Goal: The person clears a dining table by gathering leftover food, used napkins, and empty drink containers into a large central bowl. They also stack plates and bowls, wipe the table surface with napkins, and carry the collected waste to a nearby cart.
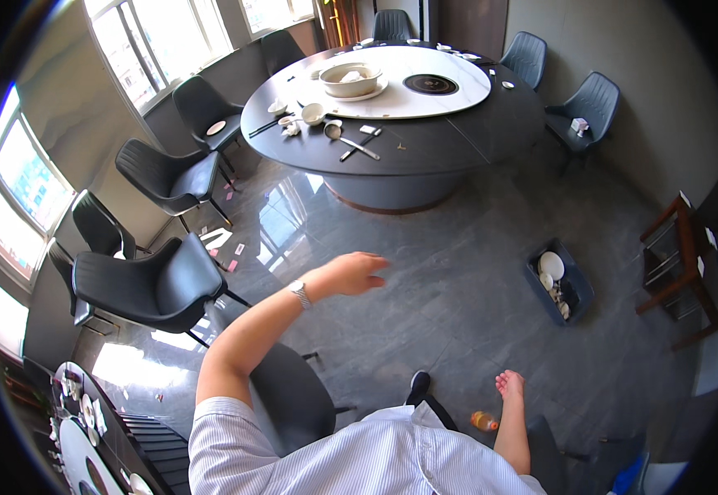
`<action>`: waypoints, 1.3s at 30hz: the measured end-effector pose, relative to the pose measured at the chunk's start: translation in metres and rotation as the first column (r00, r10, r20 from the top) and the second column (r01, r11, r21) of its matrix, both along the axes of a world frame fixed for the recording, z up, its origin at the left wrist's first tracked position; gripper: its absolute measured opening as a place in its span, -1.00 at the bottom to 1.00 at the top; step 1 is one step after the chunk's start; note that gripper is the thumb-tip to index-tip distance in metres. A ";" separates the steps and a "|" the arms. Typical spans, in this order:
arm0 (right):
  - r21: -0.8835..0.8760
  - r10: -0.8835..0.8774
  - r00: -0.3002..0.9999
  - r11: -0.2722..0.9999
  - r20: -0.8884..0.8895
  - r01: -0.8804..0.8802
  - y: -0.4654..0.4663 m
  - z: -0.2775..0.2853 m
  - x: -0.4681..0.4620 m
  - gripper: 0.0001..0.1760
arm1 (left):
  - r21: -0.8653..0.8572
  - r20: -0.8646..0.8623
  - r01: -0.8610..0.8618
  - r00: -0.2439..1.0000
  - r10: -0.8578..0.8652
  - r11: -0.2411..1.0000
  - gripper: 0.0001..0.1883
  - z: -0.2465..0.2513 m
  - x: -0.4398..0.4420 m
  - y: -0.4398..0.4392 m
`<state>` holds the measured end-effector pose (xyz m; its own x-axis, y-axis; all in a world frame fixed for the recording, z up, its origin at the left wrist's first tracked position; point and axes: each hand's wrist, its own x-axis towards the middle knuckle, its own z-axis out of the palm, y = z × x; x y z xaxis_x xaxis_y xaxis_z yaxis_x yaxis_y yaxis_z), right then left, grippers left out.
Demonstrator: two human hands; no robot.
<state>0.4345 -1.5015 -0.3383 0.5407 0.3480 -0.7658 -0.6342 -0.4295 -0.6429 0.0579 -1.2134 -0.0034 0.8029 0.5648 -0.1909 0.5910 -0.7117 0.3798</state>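
My left hand [349, 273], with a metal wristwatch behind it, is held out over the tiled floor with its fingers apart and nothing in it. My right hand [510, 385] hangs low at the right, its fingers partly curled; nothing shows in it. Near it on the floor lies a bottle [484, 421] with an orange cap. A dark plastic tub [583, 291] holding white plates and bowls stands on the floor beyond my right hand. Ahead is a round dining table [433, 145] bearing a ladle [352, 141], a bowl [313, 114] and a large pot [350, 80].
Dark chairs [167, 176] line the left, one [291, 396] close beside me. A wooden stand [680, 266] is at the right. Paper scraps [232, 265] lie on the floor. Another table [77, 448] with dishes is at the lower left.
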 end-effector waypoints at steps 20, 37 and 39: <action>0.280 0.500 0.793 0.752 0.348 -0.597 0.787 0.168 -0.024 -0.77 | 0.340 -0.036 -0.788 0.536 0.844 0.514 -0.70 -0.190 -0.171 0.708; 0.433 0.598 0.798 0.701 0.076 -0.566 1.210 0.125 -0.168 -0.67 | 0.321 0.638 -0.781 0.596 0.488 0.536 -0.80 -0.041 -0.045 0.830; 0.440 0.479 0.877 0.783 0.023 -0.439 1.208 0.126 -0.167 -0.60 | 0.162 0.600 -0.704 0.627 0.497 0.692 -0.93 -0.028 0.001 0.857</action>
